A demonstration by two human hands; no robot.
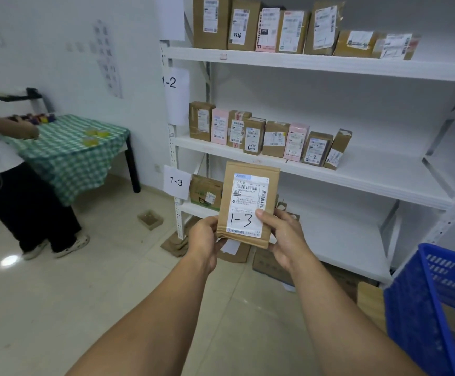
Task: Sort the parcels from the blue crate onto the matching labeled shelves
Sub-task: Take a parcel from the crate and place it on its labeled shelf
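While outside crate [411, 321] — parcel [249, 185] in hands [204, 240] [284, 238]

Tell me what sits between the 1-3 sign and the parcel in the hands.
A green-printed cardboard box on that shelf, shown in the head view.

The white shelf unit [356, 69] carries an upper row of parcels [292, 31], a middle row of parcels [275, 138], and one cardboard box [206, 192] lower down.
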